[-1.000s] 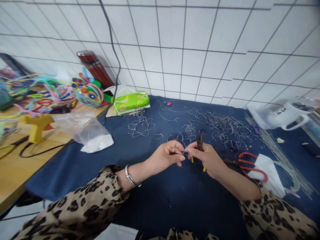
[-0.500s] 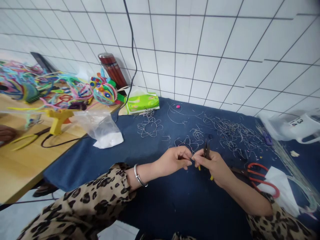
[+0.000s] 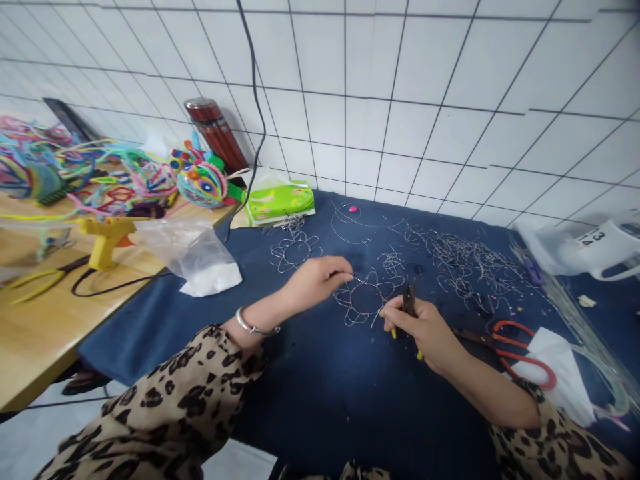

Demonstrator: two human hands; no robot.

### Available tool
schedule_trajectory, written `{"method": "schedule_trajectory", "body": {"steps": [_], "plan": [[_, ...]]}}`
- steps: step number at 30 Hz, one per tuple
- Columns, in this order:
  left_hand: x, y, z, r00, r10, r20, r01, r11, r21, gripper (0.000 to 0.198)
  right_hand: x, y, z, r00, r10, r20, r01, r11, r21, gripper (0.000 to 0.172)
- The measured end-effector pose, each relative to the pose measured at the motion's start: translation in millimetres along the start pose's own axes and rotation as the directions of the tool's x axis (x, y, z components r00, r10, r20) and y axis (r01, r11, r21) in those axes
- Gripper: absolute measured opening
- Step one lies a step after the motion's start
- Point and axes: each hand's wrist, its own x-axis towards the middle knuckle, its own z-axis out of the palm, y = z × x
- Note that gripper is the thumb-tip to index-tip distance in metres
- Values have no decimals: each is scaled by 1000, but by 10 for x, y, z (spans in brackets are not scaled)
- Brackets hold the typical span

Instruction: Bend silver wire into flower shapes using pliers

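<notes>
A flower-shaped frame of thin silver wire (image 3: 363, 298) lies on the dark blue cloth (image 3: 310, 400) in front of me. My left hand (image 3: 316, 279) reaches over its left side, fingers curled and pinching the wire at the flower's upper left edge. My right hand (image 3: 419, 325) is closed round small pliers (image 3: 409, 298) with yellow-tipped handles, jaws pointing up, and its fingertips also touch the wire at the flower's lower right. A second wire flower (image 3: 295, 251) lies further back on the left.
Loose wire offcuts (image 3: 465, 263) cover the back right. Red-handled scissors (image 3: 515, 347) and white paper lie right of my right hand. At left: a plastic bag (image 3: 193, 257), yellow glue gun (image 3: 105, 239), green tissue pack (image 3: 280, 200), colourful pipe-cleaner crafts on a wooden table (image 3: 35, 333).
My hands were pinched close together over the wire. Now the left hand has moved up and left, spreading them apart, and the wire flower lies visible between them.
</notes>
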Motion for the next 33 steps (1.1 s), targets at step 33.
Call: {"method": "schedule_trajectory", "body": {"steps": [33], "plan": [[77, -417, -489, 765, -246, -595, 220, 968, -117, 26, 1058, -632, 628, 999, -20, 49, 29, 983, -184, 10]]}}
